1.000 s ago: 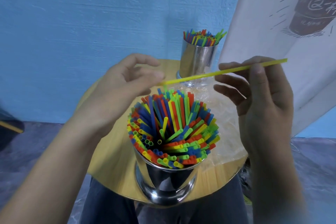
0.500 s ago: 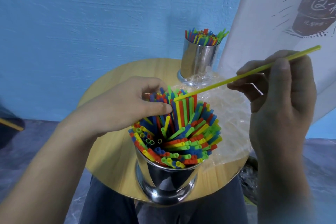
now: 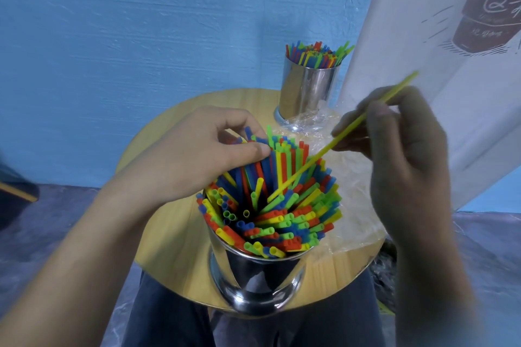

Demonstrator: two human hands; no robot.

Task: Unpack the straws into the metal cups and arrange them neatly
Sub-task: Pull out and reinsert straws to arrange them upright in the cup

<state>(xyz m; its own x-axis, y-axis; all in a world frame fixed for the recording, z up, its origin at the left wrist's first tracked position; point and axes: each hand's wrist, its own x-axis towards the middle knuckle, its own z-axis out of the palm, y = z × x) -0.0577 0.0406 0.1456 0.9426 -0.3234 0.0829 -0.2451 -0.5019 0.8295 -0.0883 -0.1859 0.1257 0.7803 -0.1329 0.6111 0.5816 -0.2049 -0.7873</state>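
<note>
A near metal cup [image 3: 258, 282] at the front edge of the round wooden table [image 3: 174, 234] is packed with coloured straws [image 3: 284, 205] fanning outward. My left hand [image 3: 197, 160] grips a cluster of those straws at the cup's far-left side, thumb pressed against them. My right hand [image 3: 400, 155] pinches a single yellow straw [image 3: 318, 153] held at a slant, its lower tip poked into the bundle's middle. A far metal cup [image 3: 307, 90] full of straws stands at the table's back.
Crumpled clear plastic wrap [image 3: 352, 205] lies on the table's right half between the two cups. A white printed banner [image 3: 439, 59] leans close on the right behind my right hand. A blue wall is behind; my knees sit below the table.
My right hand lowered and tilted the yellow straw so its tip now enters the near cup's bundle. My left hand shifted onto the straws at the cup's far left and closed on them.
</note>
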